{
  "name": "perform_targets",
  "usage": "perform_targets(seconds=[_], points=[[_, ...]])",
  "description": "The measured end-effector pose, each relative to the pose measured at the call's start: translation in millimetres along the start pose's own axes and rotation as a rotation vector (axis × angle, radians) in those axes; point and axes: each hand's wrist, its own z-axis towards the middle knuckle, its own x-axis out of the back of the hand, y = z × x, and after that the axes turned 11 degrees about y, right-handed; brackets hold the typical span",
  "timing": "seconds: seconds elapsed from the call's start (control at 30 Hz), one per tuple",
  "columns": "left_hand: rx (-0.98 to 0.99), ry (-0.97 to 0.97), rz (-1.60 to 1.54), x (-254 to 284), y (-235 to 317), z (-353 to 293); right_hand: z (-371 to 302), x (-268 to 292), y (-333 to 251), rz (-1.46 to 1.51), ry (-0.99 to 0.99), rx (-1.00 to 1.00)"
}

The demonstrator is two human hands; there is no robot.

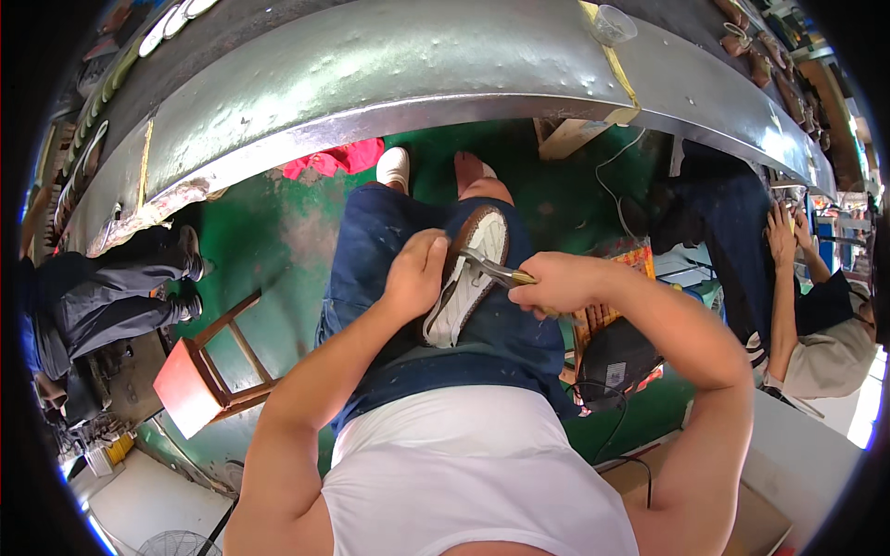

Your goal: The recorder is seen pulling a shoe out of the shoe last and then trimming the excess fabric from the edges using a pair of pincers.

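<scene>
Across my thighs, on blue shorts (371, 250), lies a white shoe (453, 310) with a brown edge, its length slanting away from me. My left hand (417, 274) grips the shoe's left side, thumb toward the middle. In my right hand (554, 282) are pliers (501, 272), held by the handles from the right. Their metal jaws reach over the middle of the shoe and appear to touch it. The fingers under the shoe are hidden.
A metal-covered bench (389, 69) curves across the front, with a clear plastic cup (614, 25) on it. A red-topped stool (190, 385) lies at left. Two people work nearby, one (783, 246) at right, another (120, 287) at left. A black bag (616, 357) sits beside my right thigh.
</scene>
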Motion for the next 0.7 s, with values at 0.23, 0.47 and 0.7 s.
perform_targets(seconds=[0.23, 0.47, 0.7], points=[[0.681, -0.371, -0.641, -20, -38, -23, 16, -7, 24, -0.635, 0.367, 0.352], [0.613, -0.477, -0.718, 1, -25, 0, 55, -60, 76, -0.203, 0.669, 0.504], [0.616, -0.478, -0.555, -3, -8, 6, 30, -33, 82, 0.113, 0.252, 0.176]])
